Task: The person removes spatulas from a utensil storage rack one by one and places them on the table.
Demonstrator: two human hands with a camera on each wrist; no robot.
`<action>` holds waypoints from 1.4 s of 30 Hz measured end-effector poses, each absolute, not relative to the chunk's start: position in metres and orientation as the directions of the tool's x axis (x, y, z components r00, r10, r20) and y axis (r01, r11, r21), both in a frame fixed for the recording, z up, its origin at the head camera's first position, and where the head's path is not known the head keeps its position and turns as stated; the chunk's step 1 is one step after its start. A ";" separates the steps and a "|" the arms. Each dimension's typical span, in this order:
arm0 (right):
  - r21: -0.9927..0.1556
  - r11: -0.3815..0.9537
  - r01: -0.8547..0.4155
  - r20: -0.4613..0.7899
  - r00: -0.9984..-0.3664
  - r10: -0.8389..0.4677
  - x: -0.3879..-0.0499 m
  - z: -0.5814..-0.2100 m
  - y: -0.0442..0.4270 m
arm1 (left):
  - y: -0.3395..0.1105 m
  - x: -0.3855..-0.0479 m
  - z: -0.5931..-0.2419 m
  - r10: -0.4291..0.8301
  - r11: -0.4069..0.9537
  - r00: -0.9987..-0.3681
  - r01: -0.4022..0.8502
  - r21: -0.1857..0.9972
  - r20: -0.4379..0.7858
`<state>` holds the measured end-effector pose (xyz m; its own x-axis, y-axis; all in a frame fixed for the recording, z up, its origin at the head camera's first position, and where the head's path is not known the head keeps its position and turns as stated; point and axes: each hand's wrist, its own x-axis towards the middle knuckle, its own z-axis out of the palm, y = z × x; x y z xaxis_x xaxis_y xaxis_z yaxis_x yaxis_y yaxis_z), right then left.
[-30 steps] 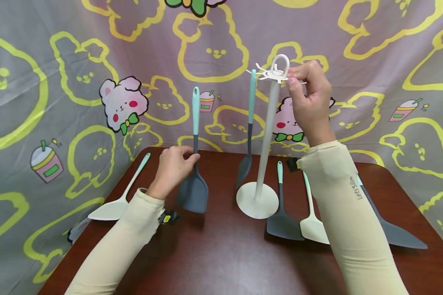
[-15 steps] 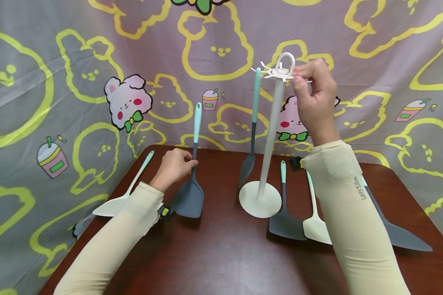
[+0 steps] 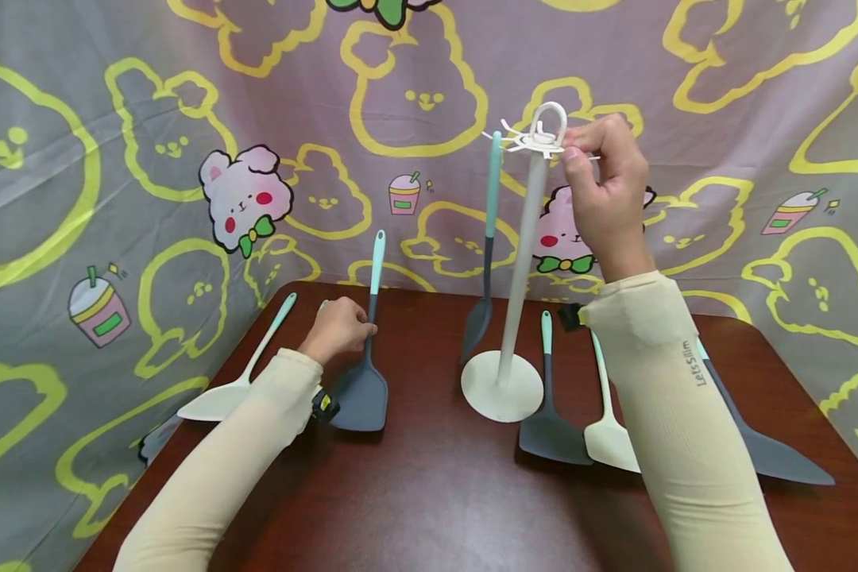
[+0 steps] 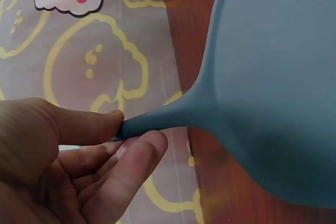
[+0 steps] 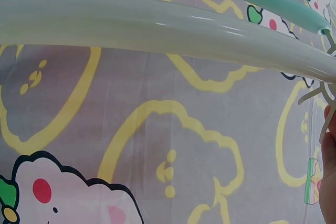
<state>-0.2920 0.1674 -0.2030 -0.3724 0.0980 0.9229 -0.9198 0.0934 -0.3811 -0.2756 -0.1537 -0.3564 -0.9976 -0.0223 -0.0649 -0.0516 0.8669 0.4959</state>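
Observation:
My left hand point(image 3: 336, 330) pinches the dark shaft of a grey spatula point(image 3: 361, 397) between thumb and fingers. Its mint handle points up, and its wide blade is low over the left half of the table; whether it touches the wood I cannot tell. In the left wrist view the thumb and fingertips meet on the neck of the spatula point(image 4: 273, 77). My right hand point(image 3: 608, 187) pinches a hook at the top of a white utensil stand point(image 3: 522, 262). From another hook hangs a grey, mint-handled utensil point(image 3: 476, 327), seen edge-on, beside the pole point(image 5: 147, 22).
A white-headed utensil point(image 3: 218, 400) lies at the table's left edge. Right of the stand's base lie a grey spatula point(image 3: 554, 439), a cream spatula point(image 3: 610, 445) and another grey utensil point(image 3: 786, 457), partly behind my right sleeve. A patterned curtain point(image 3: 429, 183) closes off the back.
My left hand has lowered the grey spatula toward the table and slightly left. My right hand stays at the stand's top, and the hanging utensil keeps its place.

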 end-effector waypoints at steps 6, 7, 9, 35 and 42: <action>-0.394 0.106 -0.913 0.918 -0.385 0.096 -0.294 -0.204 0.168 | -0.157 -0.282 -0.365 -0.032 0.869 -0.991 -0.093 0.486 -0.132; -0.398 0.105 -0.912 0.916 -0.388 0.099 -0.295 -0.204 0.169 | -0.158 -0.283 -0.366 -0.029 0.870 -0.989 -0.095 0.483 -0.143; -0.397 0.107 -0.911 0.916 -0.388 0.099 -0.296 -0.205 0.169 | -0.158 -0.284 -0.369 -0.027 0.870 -0.987 -0.102 0.483 -0.161; -0.390 0.110 -0.914 0.920 -0.382 0.086 -0.293 -0.206 0.170 | -0.160 -0.287 -0.404 -0.094 0.909 -0.955 -0.198 0.367 -0.283; -0.384 0.098 -0.918 0.922 -0.377 0.086 -0.293 -0.207 0.169 | -0.163 -0.291 -0.411 -0.136 0.902 -0.938 -0.250 0.353 -0.319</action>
<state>-0.2926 0.1693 -0.2066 -0.3767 0.0861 0.9223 -0.9181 0.0982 -0.3841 -0.2905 -0.1626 -0.4110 -0.9380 -0.1357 -0.3191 -0.2504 0.9016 0.3528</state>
